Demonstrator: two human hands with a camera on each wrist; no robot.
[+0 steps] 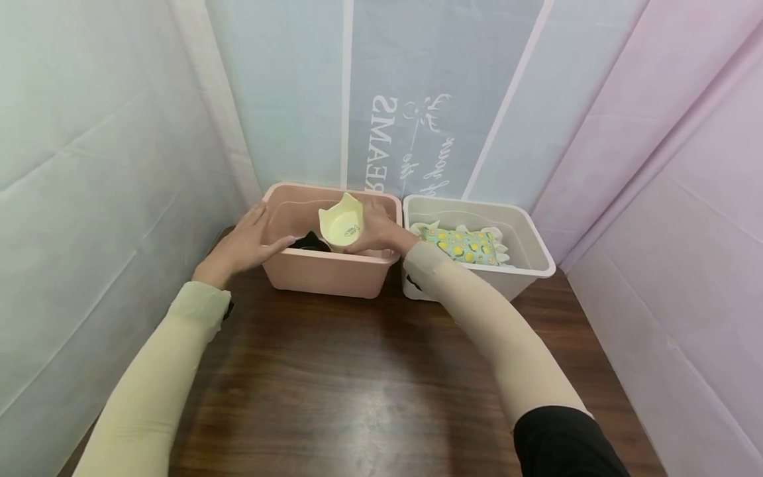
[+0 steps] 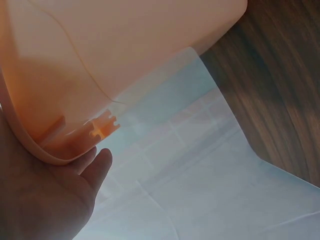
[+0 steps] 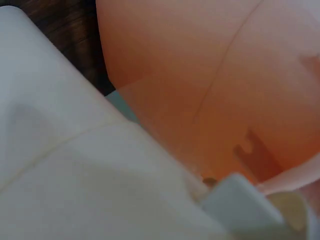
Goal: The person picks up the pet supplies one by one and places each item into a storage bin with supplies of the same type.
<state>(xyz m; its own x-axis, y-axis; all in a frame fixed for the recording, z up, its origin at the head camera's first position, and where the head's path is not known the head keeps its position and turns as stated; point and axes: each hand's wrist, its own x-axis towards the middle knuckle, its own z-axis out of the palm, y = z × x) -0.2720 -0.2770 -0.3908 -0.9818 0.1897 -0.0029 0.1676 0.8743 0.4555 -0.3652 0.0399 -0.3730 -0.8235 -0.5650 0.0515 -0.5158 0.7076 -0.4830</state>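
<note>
My right hand (image 1: 377, 228) grips a pale yellow bowl (image 1: 342, 224) with cat-ear points on its rim. The bowl is tilted toward me over the pink bin (image 1: 324, 275), and some print shows inside it. Below and left of it, a black thing with a pointed edge (image 1: 310, 242) lies in the bin, mostly hidden by the front wall. My left hand (image 1: 238, 242) rests on the bin's left rim, fingers straight and thumb stretched over the front corner. In the left wrist view, that hand (image 2: 47, 200) lies against the rim. The right wrist view barely shows the right hand.
To the right stands a white bin (image 1: 524, 238) holding a teal packet with lemon print (image 1: 461, 245) and white leaf-shaped edges behind it. Both bins sit on a dark wooden table (image 1: 334, 371). Cloth curtains (image 1: 298, 86) hang behind and on both sides.
</note>
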